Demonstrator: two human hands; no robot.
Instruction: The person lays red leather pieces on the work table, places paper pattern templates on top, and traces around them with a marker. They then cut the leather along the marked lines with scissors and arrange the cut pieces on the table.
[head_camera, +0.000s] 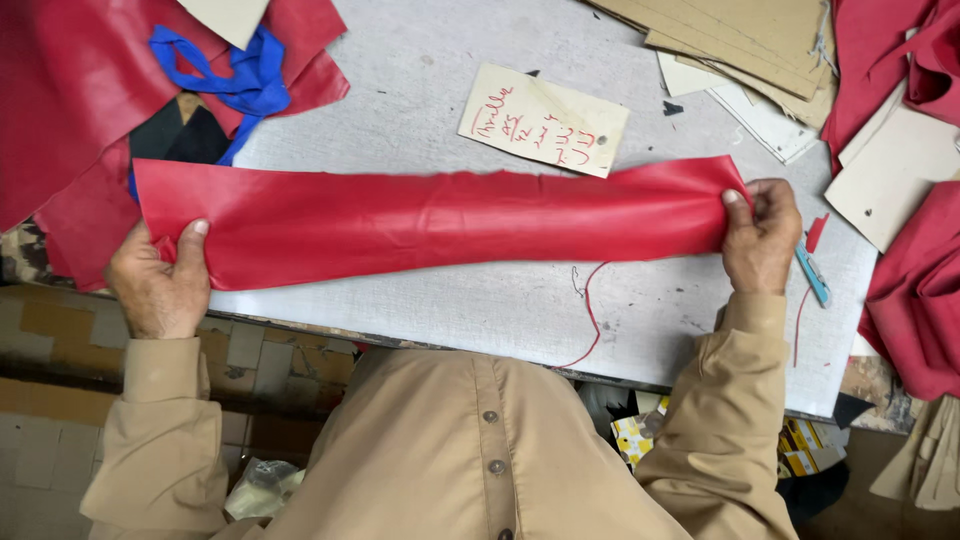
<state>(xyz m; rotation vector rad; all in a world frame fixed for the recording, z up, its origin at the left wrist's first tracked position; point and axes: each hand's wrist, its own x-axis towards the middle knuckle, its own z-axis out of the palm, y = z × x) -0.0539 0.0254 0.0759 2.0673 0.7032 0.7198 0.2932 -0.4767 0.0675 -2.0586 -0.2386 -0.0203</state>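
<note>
A long strip of red leather (430, 222) lies stretched across the grey worktable (420, 90), running from left to right. My left hand (160, 280) grips its left end at the table's near-left edge, thumb on top. At the right end, my right hand (762, 235) pinches the strip between thumb and fingers. The strip is slightly creased and pulled flat between both hands.
A cream card with red handwriting (543, 120) lies just behind the strip. Red leather pieces (70, 90) and a blue cloth (245, 75) pile at the back left. Cardboard patterns (750, 45) and more red leather (915, 290) sit right. A blue-handled tool (812, 274) lies beside my right hand.
</note>
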